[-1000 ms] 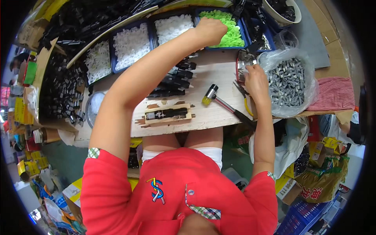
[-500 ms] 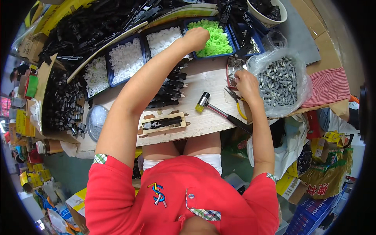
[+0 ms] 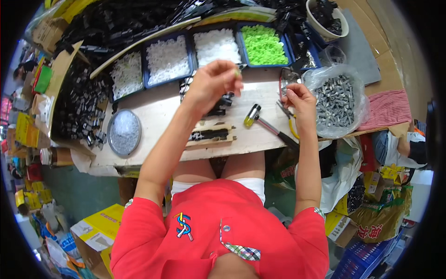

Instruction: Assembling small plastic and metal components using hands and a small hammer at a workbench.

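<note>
Clock face centred on the block; 12 points away from the person.

Green piece [image 3: 236,73]: in the air at 12, over the counter [image 3: 162,123], short of the white tray [image 3: 216,46]. Left hand [image 3: 216,86] pinches it between thumb and forefinger, other fingers loosely curled. Piece mostly covered by the fingertips; shape not readable.

Block [image 3: 229,135]: pale, on the counter near its front edge, a black part [image 3: 209,135] lying in it. Left forearm hides its 9 o'clock end. Black assemblies [image 3: 220,108] lie just beyond, partly under the left hand.

Right hand [image 3: 302,102]: at 2, thumb and forefinger drawn close, beside the red box [image 3: 281,83]. Something small may sit at the tips; cannot tell what, nor whether it is gripped.

Hammer [image 3: 265,124]: between 2 and 3, handle end at the counter edge, close to the right forearm. Pliers [image 3: 293,126] beside it, partly covered by that arm.

Farther out: green tray [image 3: 265,44] at 1; bag [image 3: 362,100] of grey plugs [image 3: 337,104] between 2 and 3; dish [image 3: 111,135] at 9.

Risks (judgement): piece is small and tip-held, so a loose pinch could drop it among the black assemblies, hard to recover. Forearm could nudge the hammer off the edge. Wrist snagging the slack bag could spill plugs.
</note>
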`<state>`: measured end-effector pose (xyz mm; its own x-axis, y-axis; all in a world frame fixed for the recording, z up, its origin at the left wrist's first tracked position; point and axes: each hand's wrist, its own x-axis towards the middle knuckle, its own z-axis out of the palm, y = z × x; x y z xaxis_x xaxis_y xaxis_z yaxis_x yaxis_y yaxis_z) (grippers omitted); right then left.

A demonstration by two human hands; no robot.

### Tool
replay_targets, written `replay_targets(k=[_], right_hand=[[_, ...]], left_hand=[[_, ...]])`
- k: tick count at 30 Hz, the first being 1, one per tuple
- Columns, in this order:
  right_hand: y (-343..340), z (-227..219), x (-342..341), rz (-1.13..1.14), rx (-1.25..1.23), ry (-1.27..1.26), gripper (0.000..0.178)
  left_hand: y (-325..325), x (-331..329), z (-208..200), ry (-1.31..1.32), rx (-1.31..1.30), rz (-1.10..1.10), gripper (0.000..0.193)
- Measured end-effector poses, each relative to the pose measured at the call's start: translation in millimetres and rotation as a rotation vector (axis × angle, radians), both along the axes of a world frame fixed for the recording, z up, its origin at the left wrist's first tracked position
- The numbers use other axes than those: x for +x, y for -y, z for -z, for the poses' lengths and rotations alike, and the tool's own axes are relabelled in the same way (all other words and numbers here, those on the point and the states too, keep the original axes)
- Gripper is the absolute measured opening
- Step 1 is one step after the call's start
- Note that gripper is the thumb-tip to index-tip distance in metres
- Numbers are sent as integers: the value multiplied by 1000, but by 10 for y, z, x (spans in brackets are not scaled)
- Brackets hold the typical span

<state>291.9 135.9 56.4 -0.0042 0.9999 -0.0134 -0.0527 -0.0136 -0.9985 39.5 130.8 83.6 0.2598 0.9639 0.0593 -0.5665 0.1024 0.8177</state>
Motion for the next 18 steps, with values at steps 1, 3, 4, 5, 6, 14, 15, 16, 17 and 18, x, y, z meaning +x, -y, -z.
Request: replay_targets(k=[1, 3, 4, 5, 6, 14, 15, 16, 17, 18], right_hand=[[106, -33, -123, -66, -11, -99, 8], [341, -110, -446, -191, -102, -279, 9], [452, -130, -630, -260, -118, -305, 9], [533, -139, -769, -303, -158, -306, 9], [608, -137, -884, -346, -196, -307, 9], [798, -111, -1309, -343, -223, -390, 11], [809, -118, -1326, -343, -223, -384, 11], [818, -119, -1335, -343, -223, -381, 11], [823, -121, -1342, -353, -224, -382, 11], [826, -122, -1348, -362, -225, -383, 11]], left_hand=[[213, -1, 95, 157, -10, 42, 12], [554, -31, 316, 157, -42, 37, 12], [715, -52, 376, 211, -63, 31, 13], [814, -76, 444, 227, -64, 21, 13], [914, -88, 483, 239, -55, 2, 14], [1187, -266, 609, 241, -3, -39, 12], [1198, -275, 610, 239, 1, -58, 11], [1212, -277, 606, 242, 1, -59, 11], [1225, -278, 594, 220, 7, -87, 11], [1235, -278, 588, 199, 13, -116, 11]])
